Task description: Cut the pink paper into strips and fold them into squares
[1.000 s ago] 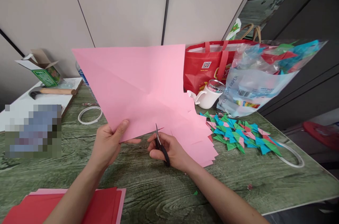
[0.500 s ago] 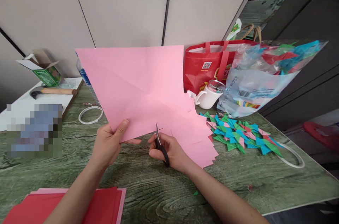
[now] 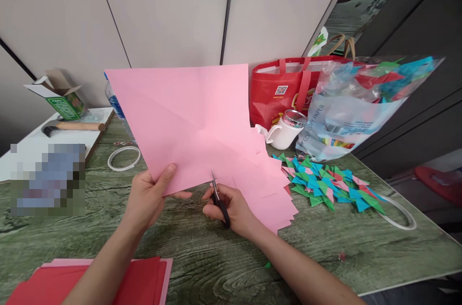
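Observation:
A large pink sheet of paper (image 3: 180,117) is held up by my left hand (image 3: 149,196), thumb on its face near the lower left corner and fingers behind. Black-handled scissors (image 3: 221,206) sit in my right hand (image 3: 233,209), my fingers around the handles. Their blades are at the sheet's lower edge, partly over the paper, and look nearly closed. Behind and right of the sheet, overlapping pink paper pieces (image 3: 269,187) lie on the table, partly hidden by the sheet and my right hand.
Red and pink sheets (image 3: 144,276) lie front left. Folded colored paper pieces (image 3: 325,182) cover the right, beside tape rolls (image 3: 124,158), a white mug (image 3: 283,134), a red bag (image 3: 269,88) and a plastic bag (image 3: 346,117). A hammer (image 3: 75,126) and small box (image 3: 63,100) are far left.
The scissor blades have drawn together from a wider opening at the paper's lower edge. Both hands have stayed almost in place.

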The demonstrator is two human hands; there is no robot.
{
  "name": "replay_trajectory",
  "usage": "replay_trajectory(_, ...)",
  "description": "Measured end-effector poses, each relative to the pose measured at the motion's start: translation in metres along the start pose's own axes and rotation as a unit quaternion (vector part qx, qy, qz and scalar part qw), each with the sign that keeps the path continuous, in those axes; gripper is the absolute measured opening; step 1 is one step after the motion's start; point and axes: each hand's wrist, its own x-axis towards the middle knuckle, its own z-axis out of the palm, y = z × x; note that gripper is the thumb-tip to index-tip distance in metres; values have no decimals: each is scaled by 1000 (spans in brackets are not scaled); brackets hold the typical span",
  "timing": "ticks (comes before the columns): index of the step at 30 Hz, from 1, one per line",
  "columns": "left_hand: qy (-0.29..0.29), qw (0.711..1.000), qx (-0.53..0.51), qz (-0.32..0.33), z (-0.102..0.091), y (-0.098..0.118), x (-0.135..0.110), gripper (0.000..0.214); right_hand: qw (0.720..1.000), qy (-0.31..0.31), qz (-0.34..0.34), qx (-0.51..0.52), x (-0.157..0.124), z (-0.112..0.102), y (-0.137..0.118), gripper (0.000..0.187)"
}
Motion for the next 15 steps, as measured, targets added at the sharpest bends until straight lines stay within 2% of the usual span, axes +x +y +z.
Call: replay_trajectory(15, -32, 999, 17, -12, -1, -3, 1, 23, 999, 22, -23, 10, -1, 2, -6, 40)
